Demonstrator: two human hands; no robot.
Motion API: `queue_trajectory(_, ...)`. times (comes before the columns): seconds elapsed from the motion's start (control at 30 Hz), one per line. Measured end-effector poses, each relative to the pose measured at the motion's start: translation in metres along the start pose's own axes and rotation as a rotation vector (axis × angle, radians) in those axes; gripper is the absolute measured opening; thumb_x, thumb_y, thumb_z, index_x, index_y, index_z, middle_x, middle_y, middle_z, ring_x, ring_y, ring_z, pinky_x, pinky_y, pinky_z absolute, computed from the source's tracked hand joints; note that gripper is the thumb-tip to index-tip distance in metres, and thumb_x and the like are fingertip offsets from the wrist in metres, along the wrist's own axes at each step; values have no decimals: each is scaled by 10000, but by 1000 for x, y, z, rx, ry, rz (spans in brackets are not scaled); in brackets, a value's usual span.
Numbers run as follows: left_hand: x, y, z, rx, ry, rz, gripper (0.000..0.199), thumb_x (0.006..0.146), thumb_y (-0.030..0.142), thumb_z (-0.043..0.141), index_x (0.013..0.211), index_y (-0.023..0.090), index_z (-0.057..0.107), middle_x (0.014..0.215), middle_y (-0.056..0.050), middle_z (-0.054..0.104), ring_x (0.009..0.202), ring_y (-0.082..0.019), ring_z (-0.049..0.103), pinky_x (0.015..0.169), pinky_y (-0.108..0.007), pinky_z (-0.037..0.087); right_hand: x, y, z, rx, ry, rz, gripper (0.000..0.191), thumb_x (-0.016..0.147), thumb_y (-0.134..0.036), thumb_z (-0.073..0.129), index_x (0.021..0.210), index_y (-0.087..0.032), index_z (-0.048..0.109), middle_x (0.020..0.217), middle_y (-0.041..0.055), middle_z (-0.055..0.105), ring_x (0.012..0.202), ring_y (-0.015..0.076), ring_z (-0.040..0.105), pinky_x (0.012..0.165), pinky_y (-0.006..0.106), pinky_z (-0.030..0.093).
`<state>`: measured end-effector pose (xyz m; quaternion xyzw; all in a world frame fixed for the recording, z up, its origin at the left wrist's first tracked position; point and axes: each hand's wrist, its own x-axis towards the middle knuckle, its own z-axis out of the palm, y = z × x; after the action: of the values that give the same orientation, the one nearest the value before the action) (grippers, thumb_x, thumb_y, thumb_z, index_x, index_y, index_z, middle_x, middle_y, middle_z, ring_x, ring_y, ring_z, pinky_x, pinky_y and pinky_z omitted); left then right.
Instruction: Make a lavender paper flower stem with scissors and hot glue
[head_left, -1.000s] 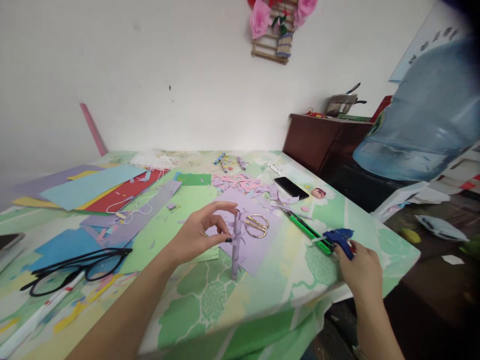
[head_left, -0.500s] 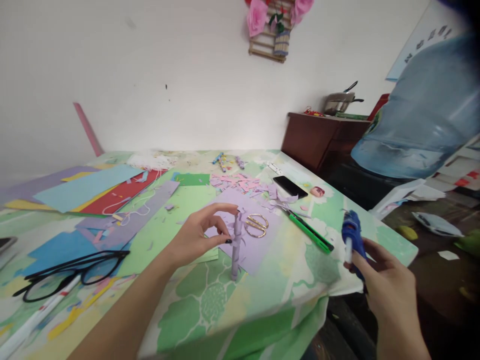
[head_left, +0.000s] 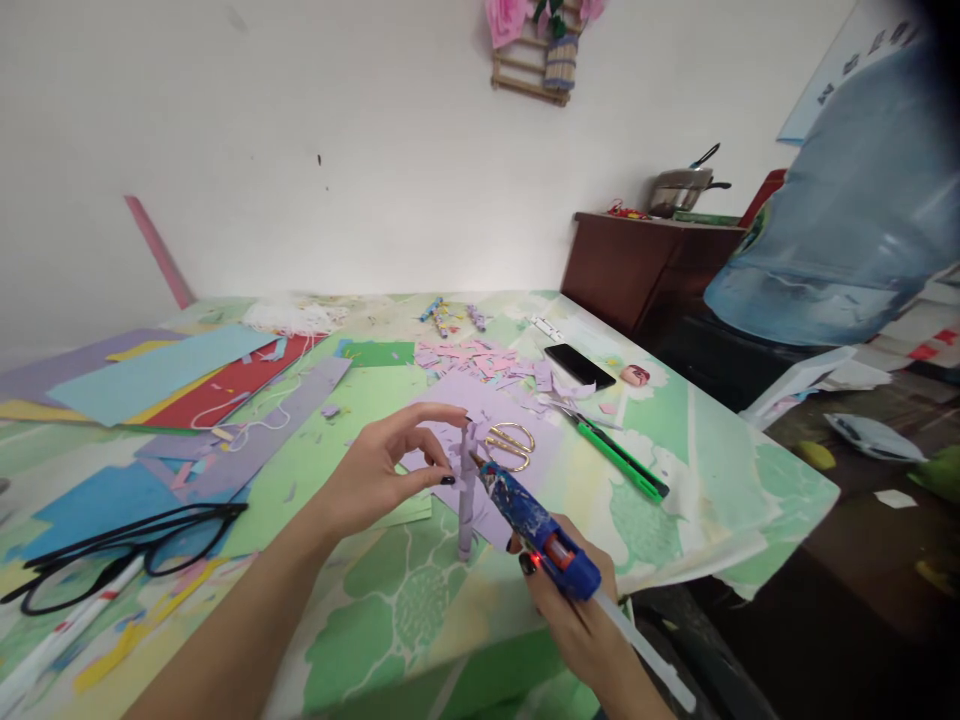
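My left hand [head_left: 394, 465] pinches a thin rolled purple paper tube [head_left: 466, 520] by its upper part, holding it upright; narrow paper strips curl out near its top. In my right hand [head_left: 577, 610] is a blue hot glue gun [head_left: 536, 520], with a red light glowing on it and a white glue stick [head_left: 645, 650] poking out of its back end. The gun's nozzle points at the tube's upper part, at or very near the paper. Behind the tube, gold-handled scissors [head_left: 510, 446] lie on a purple paper sheet [head_left: 450, 400].
A green utility knife [head_left: 622, 460], a black phone [head_left: 580, 366] and pink paper scraps [head_left: 480, 360] lie beyond my right hand. On the left are black glasses [head_left: 135, 550], coloured paper sheets [head_left: 150, 370] and white string [head_left: 292, 316]. A large water bottle [head_left: 825, 230] stands right of the table.
My right hand has swung the glue gun in from the right, bringing its nozzle to the paper tube. My left hand still holds the tube upright; the view has shifted slightly.
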<state>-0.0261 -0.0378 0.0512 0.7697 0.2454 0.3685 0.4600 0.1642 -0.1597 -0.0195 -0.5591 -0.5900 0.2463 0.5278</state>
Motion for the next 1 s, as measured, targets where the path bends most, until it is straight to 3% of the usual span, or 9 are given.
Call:
queue_trajectory(0.57, 0, -1, -1, 7, 3, 0, 395, 750, 107, 638, 1125, 199, 552, 771, -13, 620, 696, -142, 586, 737, -311, 490, -3, -6, -1, -55, -14, -81, 150, 794, -259, 508, 910, -199, 582, 579, -21, 512, 475, 118, 439, 481, 229, 355)
queue_trajectory(1.0, -1, 1, -1, 86, 2, -13, 417, 766, 125, 628, 1162, 216, 536, 712, 4, 604, 695, -149, 594, 724, -311, 492, -5, -4, 1, -87, 4, -46, 123, 789, -262, 527, 882, -204, 581, 571, -21, 503, 473, 122, 433, 488, 238, 347)
